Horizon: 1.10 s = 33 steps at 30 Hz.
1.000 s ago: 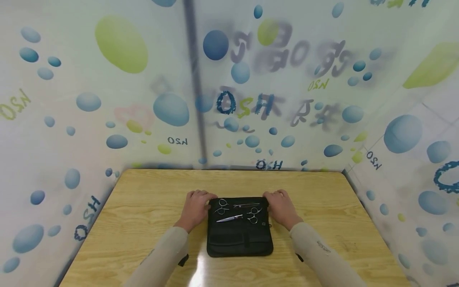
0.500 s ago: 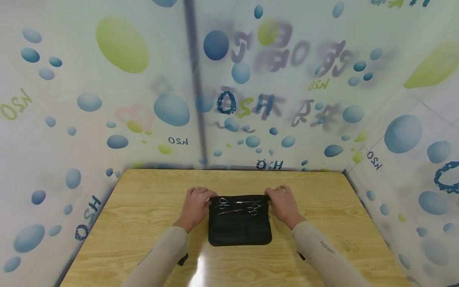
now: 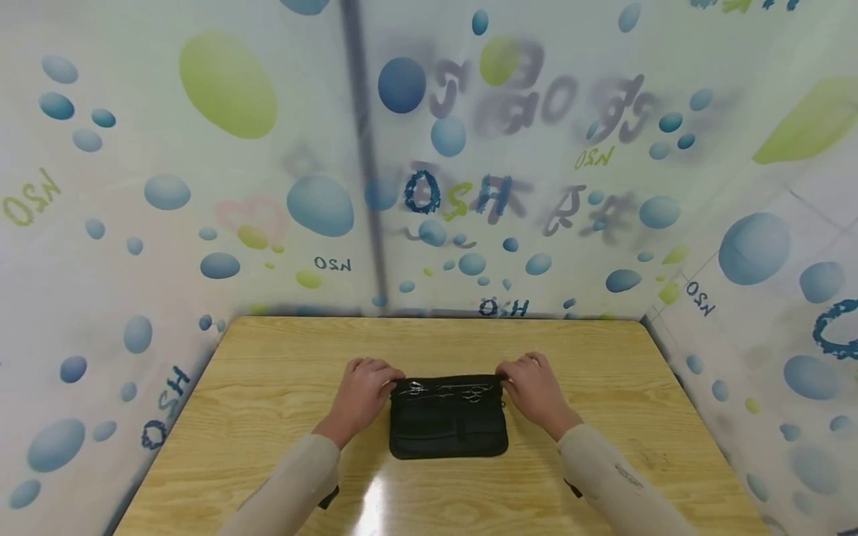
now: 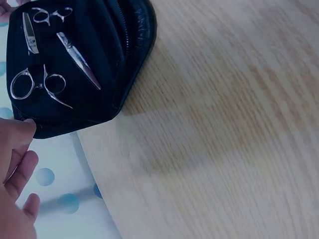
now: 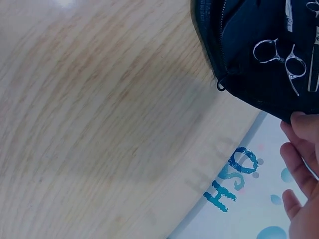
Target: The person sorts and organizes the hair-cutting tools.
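- Black case [image 3: 449, 450] sits on the pale wood bench [image 3: 295, 346], centred in front of us, inner side showing, its near edge lying on the wood.
- Our left hand [image 3: 362, 391] pinches the far left corner between thumb and fingers; in the left wrist view the other fingers spread loosely off the case.
- Our right hand [image 3: 534, 388] has the far right corner in a matching pinch, with the remaining fingers loose beyond the edge.
- We see the far part strongly foreshortened from the head, and from the wrists its edge stands in front of the wall; it looks raised and tilted, though we cannot tell the exact angle.
- Two pairs of silver scissors lie along that far part, pointing opposite ways: we see one pair's loops [image 4: 38, 86] beside our left hand and the other's loops [image 5: 281, 59] beside our right.
- Middle sections of both pairs are hidden, so handles and blades show apart.
- Nearer to us, the case carries a flat black pocket [image 3: 424, 427], and a zip [image 5: 222, 30] runs by it, with a small ring [image 5: 221, 87] at the right edge.
- Beige sleeves [image 3: 284, 484] cover our forearms; past the bench stands a pale wall [image 3: 570, 283] with blue and green spots.
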Available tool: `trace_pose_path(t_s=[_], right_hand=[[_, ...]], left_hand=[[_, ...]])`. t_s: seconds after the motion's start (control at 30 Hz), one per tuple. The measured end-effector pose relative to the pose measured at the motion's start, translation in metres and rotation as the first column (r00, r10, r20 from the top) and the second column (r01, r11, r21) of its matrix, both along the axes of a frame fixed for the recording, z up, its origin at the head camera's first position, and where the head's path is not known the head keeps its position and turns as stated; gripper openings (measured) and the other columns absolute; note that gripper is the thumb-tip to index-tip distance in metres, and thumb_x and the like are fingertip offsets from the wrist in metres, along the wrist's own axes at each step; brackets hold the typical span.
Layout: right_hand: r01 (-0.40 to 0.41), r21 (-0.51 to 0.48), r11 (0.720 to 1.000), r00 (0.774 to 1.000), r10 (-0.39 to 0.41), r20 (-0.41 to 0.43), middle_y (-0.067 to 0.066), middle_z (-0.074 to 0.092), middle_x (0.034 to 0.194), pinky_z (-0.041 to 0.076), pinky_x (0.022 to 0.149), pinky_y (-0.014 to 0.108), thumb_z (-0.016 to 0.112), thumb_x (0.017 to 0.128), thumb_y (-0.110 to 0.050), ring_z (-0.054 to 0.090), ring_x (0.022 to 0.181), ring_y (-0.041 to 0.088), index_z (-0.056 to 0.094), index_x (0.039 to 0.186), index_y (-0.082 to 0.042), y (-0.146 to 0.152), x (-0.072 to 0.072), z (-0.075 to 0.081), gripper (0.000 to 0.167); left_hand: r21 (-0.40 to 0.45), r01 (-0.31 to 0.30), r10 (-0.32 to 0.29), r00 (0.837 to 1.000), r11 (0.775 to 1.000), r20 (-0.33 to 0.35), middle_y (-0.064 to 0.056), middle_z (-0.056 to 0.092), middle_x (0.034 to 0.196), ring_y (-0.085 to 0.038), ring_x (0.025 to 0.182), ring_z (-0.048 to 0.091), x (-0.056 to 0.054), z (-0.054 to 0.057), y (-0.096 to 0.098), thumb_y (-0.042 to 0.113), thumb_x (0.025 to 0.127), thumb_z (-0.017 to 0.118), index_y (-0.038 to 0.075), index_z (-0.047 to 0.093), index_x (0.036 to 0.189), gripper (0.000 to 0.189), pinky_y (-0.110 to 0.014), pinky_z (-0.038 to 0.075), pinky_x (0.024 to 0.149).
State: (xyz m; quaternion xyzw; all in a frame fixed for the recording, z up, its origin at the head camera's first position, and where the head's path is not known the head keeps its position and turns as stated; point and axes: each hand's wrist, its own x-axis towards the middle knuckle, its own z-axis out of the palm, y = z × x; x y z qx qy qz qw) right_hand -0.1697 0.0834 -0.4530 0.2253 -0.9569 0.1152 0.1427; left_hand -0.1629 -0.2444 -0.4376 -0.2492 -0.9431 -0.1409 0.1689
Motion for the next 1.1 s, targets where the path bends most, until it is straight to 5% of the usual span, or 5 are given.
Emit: trace_pose_path(t_s=[0.3, 0.77, 1.1], right_hand=[[-0.045, -0.002, 0.999, 0.995, 0.045, 0.088, -0.005, 0.074, 0.092, 0.040, 0.104, 0.049, 0.068, 0.092, -0.025, 0.066, 0.088, 0.015, 0.071, 0.099, -0.019, 0.009, 0.008, -0.003, 0.010], [-0.105, -0.057, 0.993, 0.970, 0.115, 0.213, -0.005, 0.074, 0.102, 0.038, 0.106, 0.052, 0.059, 0.096, -0.036, 0.065, 0.099, 0.017, 0.072, 0.106, -0.020, 0.018, 0.019, -0.012, 0.023], [-0.151, -0.097, 0.984, 0.969, 0.166, 0.182, -0.006, 0.074, 0.104, 0.039, 0.104, 0.053, 0.065, 0.091, -0.034, 0.065, 0.100, 0.017, 0.073, 0.105, -0.020, 0.024, 0.026, -0.015, 0.020]], left_hand=[[-0.014, 0.037, -0.036, 0.998, 0.999, 0.059, 0.009, 0.074, 0.092, -0.016, 0.093, 0.067, 0.010, 0.002, -0.005, 0.019, 0.086, 0.075, 0.024, 0.074, 0.094, 0.010, -0.048, 0.046, 0.094], [-0.027, 0.102, -0.102, 0.995, 0.994, -0.007, 0.010, 0.074, 0.092, -0.014, 0.092, 0.066, 0.027, -0.005, -0.010, 0.019, 0.086, 0.075, 0.024, 0.074, 0.096, 0.011, -0.044, 0.047, 0.091], [-0.019, 0.123, -0.123, 0.992, 0.992, 0.015, 0.010, 0.073, 0.095, -0.013, 0.091, 0.066, 0.039, -0.012, -0.011, 0.020, 0.086, 0.074, 0.025, 0.073, 0.100, 0.014, -0.044, 0.047, 0.091]])
